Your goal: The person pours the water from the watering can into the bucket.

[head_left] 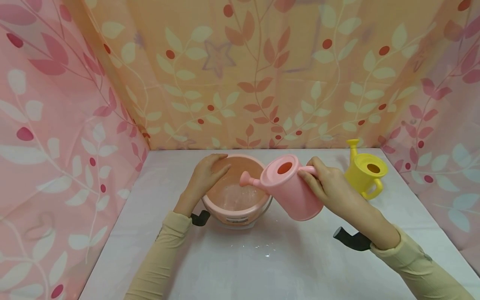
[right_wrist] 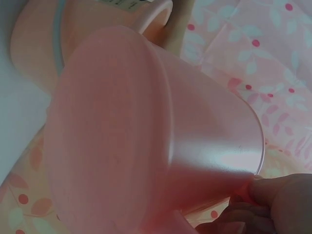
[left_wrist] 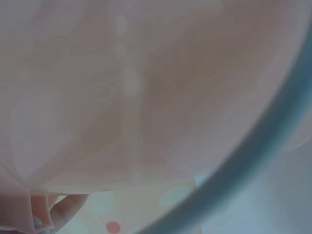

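A pink watering can (head_left: pixel 298 200) is tilted toward the left, its spout rose (head_left: pixel 246 179) over the inside of a pale pink bucket (head_left: pixel 219 207). My right hand (head_left: pixel 335 188) grips the can by its handle. In the right wrist view the base of the can (right_wrist: pixel 97 131) faces the camera. My left hand (head_left: pixel 204 177) holds the bucket's left rim, the thumb over the inner side. Water lies in the bottom of the bucket. Its outer wall (left_wrist: pixel 97 97) fills most of the left wrist view, crossed by a grey-blue bail handle (left_wrist: pixel 248 146).
A yellow watering can (head_left: pixel 358 177) stands upright at the back right, beyond my right hand. Water drops (head_left: pixel 267 250) dot the white tabletop (head_left: pixel 292 271) in front of the bucket. Leaf-patterned cloth (head_left: pixel 255 83) hangs along the back and both sides.
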Motion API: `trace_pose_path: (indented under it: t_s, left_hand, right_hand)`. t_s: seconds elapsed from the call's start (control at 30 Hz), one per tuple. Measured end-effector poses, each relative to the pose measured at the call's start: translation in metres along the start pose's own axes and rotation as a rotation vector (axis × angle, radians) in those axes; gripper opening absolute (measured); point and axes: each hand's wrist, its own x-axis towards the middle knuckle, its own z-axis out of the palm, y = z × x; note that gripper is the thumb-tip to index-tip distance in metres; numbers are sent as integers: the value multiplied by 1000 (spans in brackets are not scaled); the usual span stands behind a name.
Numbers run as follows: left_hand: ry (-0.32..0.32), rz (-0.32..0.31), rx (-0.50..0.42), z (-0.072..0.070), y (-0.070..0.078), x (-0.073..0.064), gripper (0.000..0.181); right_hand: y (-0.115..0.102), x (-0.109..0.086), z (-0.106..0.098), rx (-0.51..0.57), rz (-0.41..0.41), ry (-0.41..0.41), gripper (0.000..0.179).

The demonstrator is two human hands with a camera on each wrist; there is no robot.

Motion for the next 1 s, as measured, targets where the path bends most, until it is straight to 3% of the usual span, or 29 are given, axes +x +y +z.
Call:
trace_pose_path:
  t_s: [1.0]
  left_hand:
    - [-2, 13, -6, 0, 0, 0, 46]
  right_hand:
    - [-1, 1, 0, -2, -22, 15, 21]
